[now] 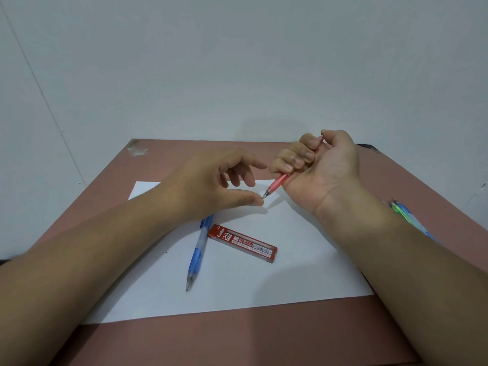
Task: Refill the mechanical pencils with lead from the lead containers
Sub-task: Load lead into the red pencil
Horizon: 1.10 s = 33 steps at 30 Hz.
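Meanwhile, right hand (320, 165) grip fisted round pink pencil (276, 186), left hand (211, 180) spread; red lead case (242, 243) closed.

The right hand (317, 165) hides most of the pink pencil (276, 186). The left forearm covers the blue pencil's (196, 254) upper end. At three o'clock, pencils (398, 208), perhaps three, disappear behind the right forearm.

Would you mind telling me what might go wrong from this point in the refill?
The left hand has its thumb right at the tip of the pink pencil gripped in the right hand; any lead protruding there could snap, though none is visible. The red lead container lies near the left forearm and could get swept aside. The blue pencil beside it might roll off the white paper.
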Each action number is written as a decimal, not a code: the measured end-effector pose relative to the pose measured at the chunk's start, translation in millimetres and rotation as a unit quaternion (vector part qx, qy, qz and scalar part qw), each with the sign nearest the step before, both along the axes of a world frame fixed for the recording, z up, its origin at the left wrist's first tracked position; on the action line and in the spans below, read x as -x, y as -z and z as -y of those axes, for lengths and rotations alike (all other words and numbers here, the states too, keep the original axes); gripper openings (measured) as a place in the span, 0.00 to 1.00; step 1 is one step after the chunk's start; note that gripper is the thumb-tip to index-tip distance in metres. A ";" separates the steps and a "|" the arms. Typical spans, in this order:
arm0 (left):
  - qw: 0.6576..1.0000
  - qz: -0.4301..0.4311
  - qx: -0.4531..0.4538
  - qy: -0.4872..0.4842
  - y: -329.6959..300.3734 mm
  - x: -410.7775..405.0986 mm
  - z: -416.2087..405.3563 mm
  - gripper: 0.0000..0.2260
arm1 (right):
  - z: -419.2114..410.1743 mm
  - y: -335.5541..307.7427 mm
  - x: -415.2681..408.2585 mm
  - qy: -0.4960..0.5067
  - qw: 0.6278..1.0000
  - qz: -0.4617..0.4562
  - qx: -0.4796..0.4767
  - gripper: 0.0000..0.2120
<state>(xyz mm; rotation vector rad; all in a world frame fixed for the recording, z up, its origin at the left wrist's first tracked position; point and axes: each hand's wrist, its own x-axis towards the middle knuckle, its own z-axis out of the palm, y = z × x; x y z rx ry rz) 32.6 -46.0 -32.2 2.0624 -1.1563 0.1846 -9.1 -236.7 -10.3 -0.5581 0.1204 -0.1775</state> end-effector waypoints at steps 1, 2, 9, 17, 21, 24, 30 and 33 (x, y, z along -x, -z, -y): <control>1.000 0.003 0.004 0.000 0.1 -0.4 -0.3 0.22 | -0.3 -0.2 0.1 0.000 1.000 0.001 -0.001 0.16; 1.000 0.005 0.009 0.000 0.3 -0.9 -0.7 0.22 | -0.8 -0.4 0.4 -0.001 1.000 0.001 -0.002 0.16; 0.999 0.019 0.029 -0.013 0.5 -1.5 -3.3 0.21 | -1.7 -0.8 0.0 -0.012 1.000 0.009 -0.015 0.18; 0.999 0.036 0.030 -0.022 2.3 -5.1 -5.4 0.19 | -4.8 -0.7 -3.1 -0.033 0.999 0.018 0.011 0.22; 0.999 -0.015 0.015 -0.033 5.8 -9.4 -5.1 0.15 | -9.1 1.9 -5.4 -0.019 0.995 0.019 0.098 0.14; 0.995 -0.059 -0.050 -0.055 5.4 -12.0 -4.8 0.11 | -9.8 5.8 -4.3 0.010 0.975 0.011 0.222 0.12; 0.985 -0.004 -0.161 -0.057 3.9 -5.6 -9.0 0.14 | -12.4 8.5 -1.5 0.082 0.906 -0.016 0.416 0.08; 0.971 0.033 -0.230 -0.058 -0.1 -1.7 -10.5 0.23 | -14.0 1.5 0.7 0.109 0.874 -0.023 0.474 0.05</control>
